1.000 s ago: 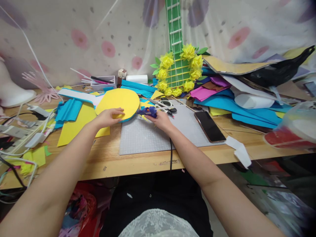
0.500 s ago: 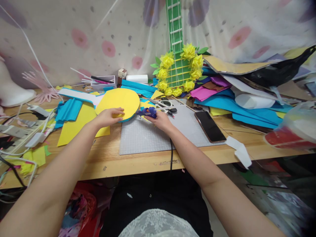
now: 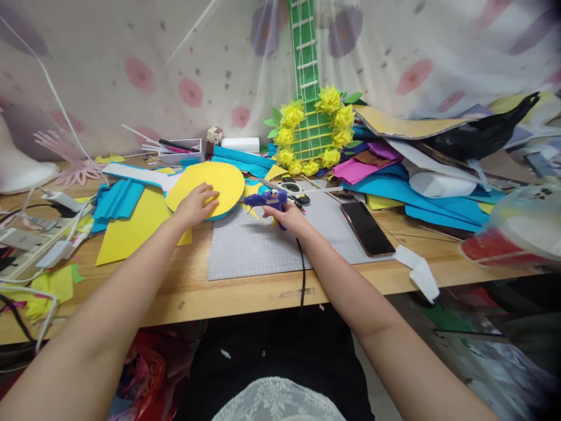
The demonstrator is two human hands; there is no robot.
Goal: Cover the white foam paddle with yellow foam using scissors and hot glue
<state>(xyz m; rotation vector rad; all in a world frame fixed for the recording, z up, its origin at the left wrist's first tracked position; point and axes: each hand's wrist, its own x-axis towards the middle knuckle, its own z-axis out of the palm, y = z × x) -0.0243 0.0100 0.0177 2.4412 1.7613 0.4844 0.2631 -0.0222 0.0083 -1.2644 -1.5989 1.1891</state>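
Note:
My right hand (image 3: pixel 284 217) is wrapped round a blue hot glue gun (image 3: pixel 267 200), its nozzle pointing left and a long glue stick (image 3: pixel 322 190) jutting from its back. A black cord runs down from the grip over the table edge. My left hand (image 3: pixel 197 204) lies with fingers extended on the round yellow paper piece (image 3: pixel 228 182). Blue shows under that piece's lower edge, and a white strip with blue edges (image 3: pixel 135 172) reaches left from it. Scissors (image 3: pixel 291 187) lie behind the glue gun, partly hidden.
Under my right hand is a grey cutting mat (image 3: pixel 245 257), with a phone (image 3: pixel 367 228) on its right side. A green stringed paper guitar with yellow flowers (image 3: pixel 313 134) stands behind. Stacked paper (image 3: pixel 421 193) and a red cup (image 3: pixel 495 245) are right; a power strip (image 3: pixel 26 240) is left.
The glue gun has come up off the yellow round's edge and turned more side-on. My left hand has moved up and further onto the yellow piece. The view has shifted slightly.

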